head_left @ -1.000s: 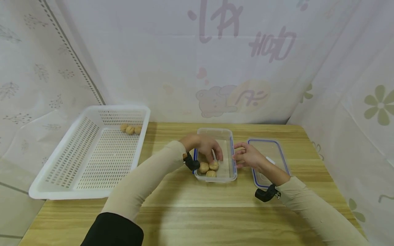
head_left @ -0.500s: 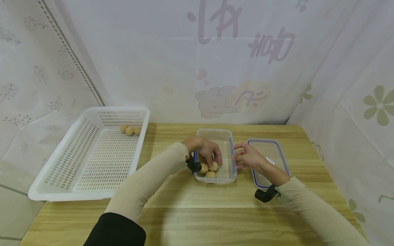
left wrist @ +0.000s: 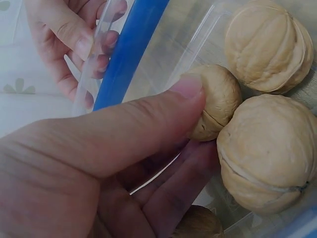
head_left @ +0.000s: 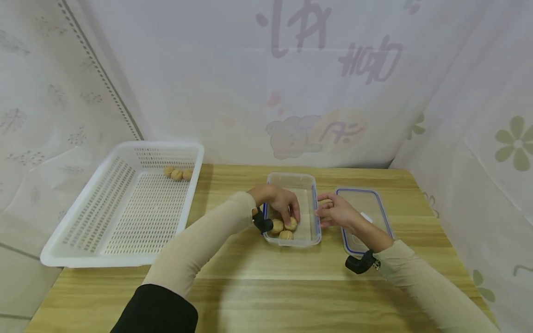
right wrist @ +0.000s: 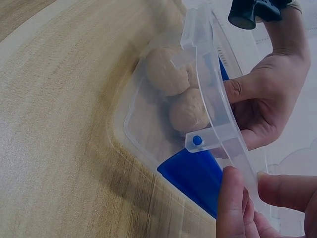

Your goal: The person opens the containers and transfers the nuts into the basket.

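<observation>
In the head view, my left hand [head_left: 283, 201] reaches down into a clear plastic food container [head_left: 291, 176] with blue side clips. Its thumb and fingers pinch a walnut [left wrist: 222, 99], seen close up in the left wrist view. Beside that one lie a large walnut [left wrist: 267, 153], another walnut [left wrist: 267, 47] above it, and a partly hidden walnut [left wrist: 199, 224] below my fingers. My right hand [head_left: 339, 213] holds the container's right wall, thumb at the inner side of the rim and fingers outside, as the right wrist view shows.
A clear lid [head_left: 362, 198] with a blue seal lies on the wooden table [head_left: 266, 296], under my right wrist. At the left stands a white perforated basket [head_left: 120, 263] with walnuts [head_left: 176, 175] in its far right corner. A printed curtain [head_left: 225, 92] hangs behind the table.
My left hand has lowered slightly, and its fingers have drawn in around the walnut. The right hand stays at the container's wall.
</observation>
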{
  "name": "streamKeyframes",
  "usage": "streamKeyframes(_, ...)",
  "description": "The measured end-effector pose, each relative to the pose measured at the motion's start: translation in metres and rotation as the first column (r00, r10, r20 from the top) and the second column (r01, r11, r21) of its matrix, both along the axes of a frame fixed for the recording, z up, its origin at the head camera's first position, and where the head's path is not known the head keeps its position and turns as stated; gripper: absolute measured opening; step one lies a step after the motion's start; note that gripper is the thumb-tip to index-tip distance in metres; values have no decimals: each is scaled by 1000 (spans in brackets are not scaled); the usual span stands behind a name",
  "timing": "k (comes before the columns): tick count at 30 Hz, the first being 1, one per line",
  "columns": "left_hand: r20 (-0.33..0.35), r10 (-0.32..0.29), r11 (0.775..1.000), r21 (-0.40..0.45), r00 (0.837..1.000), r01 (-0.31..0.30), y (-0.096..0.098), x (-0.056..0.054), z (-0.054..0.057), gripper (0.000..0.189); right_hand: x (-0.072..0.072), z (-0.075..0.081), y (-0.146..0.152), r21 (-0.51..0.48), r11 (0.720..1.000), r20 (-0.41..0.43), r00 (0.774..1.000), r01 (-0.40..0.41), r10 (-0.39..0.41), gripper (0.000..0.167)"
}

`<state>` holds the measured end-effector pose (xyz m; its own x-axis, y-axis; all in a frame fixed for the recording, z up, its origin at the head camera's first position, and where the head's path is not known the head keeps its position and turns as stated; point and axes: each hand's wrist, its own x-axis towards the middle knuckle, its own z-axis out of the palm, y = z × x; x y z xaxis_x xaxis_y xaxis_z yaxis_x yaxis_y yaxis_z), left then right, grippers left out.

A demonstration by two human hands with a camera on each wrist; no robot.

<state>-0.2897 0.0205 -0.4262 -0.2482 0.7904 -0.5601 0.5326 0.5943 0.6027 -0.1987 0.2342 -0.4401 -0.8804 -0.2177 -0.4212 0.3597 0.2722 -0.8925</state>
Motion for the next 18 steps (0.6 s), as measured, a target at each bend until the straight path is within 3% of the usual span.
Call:
streamKeyframes(6, -3, -3, 999, 49, 1000, 4, -2, -5, 2, 29, 1, 1, 1, 9, 1000, -2, 1000, -2, 2, 54)
streamKeyframes(13, 134, 89, 983, 146, 987, -108, -11, -16, 13, 35, 0, 1, 1, 15, 1000, 2, 1000, 9, -9, 54)
streamKeyframes(18, 183, 119, 959, 233, 976, -161, -19, -22, 21, 38, 0, 1, 0, 12, 1000, 4, 1000, 14, -14, 53)
